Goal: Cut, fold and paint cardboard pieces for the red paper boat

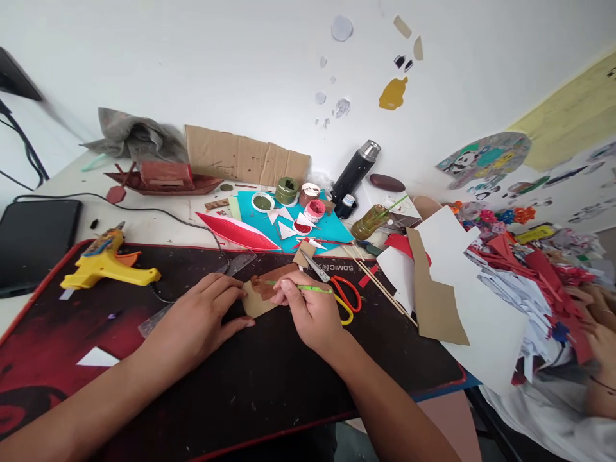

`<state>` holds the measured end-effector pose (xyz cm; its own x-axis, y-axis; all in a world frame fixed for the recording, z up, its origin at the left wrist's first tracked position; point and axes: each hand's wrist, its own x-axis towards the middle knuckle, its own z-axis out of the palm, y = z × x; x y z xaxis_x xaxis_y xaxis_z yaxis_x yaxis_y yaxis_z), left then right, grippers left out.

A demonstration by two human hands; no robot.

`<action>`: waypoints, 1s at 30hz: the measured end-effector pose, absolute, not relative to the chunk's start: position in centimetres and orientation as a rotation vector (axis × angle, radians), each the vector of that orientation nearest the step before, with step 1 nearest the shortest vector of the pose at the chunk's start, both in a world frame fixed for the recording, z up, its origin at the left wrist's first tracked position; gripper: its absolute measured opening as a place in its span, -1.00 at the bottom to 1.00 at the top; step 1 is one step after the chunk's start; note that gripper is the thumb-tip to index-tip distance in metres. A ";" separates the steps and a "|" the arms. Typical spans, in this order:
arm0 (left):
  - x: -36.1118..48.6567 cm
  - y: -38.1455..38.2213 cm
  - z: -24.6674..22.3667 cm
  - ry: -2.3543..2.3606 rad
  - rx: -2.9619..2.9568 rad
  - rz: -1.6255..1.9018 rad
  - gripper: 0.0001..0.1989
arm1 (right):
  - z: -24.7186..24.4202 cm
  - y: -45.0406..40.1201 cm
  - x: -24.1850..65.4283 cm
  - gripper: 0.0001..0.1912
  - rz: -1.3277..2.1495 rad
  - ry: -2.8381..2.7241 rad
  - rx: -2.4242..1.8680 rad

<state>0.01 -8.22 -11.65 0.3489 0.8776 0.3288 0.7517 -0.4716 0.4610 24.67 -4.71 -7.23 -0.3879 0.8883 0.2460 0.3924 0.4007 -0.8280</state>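
Note:
My right hand (pixel 308 308) is closed round a green-handled paintbrush (pixel 315 289), its tip down on a small piece of cardboard (pixel 257 308). Brown paint covers much of that cardboard's upper side; a bare tan part shows at its lower left. With thumb and fingers, my left hand (pixel 212 314) grips the cardboard's left edge on the dark desk mat (pixel 269 385). Just beyond my right hand lie scissors (pixel 339 289) with red and yellow handles. A small tan cardboard piece (pixel 303 253) is by their blades.
A yellow glue gun (pixel 110 263) lies left. Behind are paint jars (pixel 287 191) on blue paper (pixel 245 202), a brown model boat (pixel 163 179) and a black flask (pixel 356 170). Wooden sticks (pixel 380 285) and cut cardboard (pixel 437 301) lie right. Another person's arm (pixel 601 359) shows far right.

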 end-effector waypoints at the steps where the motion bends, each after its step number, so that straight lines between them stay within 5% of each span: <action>1: 0.0 -8.2 -11.6 1.468 2.379 0.796 -0.58 | -7.2 -4.9 24.7 -0.59 0.905 -1.962 -1.085; 30: 0.0 -8.1 -11.5 1.437 2.397 0.794 -0.60 | -7.2 -4.8 25.2 -0.49 0.994 -1.874 -1.107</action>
